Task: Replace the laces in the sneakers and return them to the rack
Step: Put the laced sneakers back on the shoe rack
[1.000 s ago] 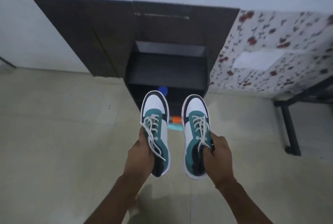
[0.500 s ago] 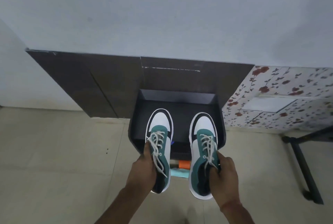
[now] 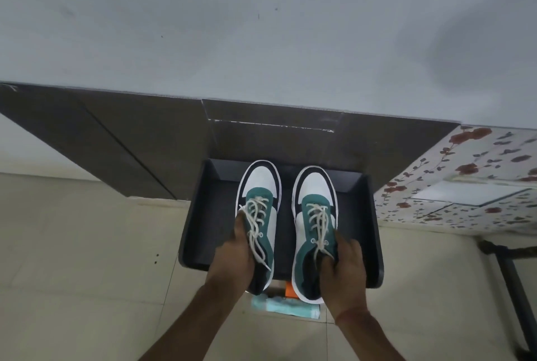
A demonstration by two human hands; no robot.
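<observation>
My left hand (image 3: pixel 232 262) grips the left sneaker (image 3: pixel 258 215), my right hand (image 3: pixel 344 270) the right sneaker (image 3: pixel 315 221). Both point toes-forward, heels toward me, above the dark rack (image 3: pixel 203 215) top straight ahead.
</observation>
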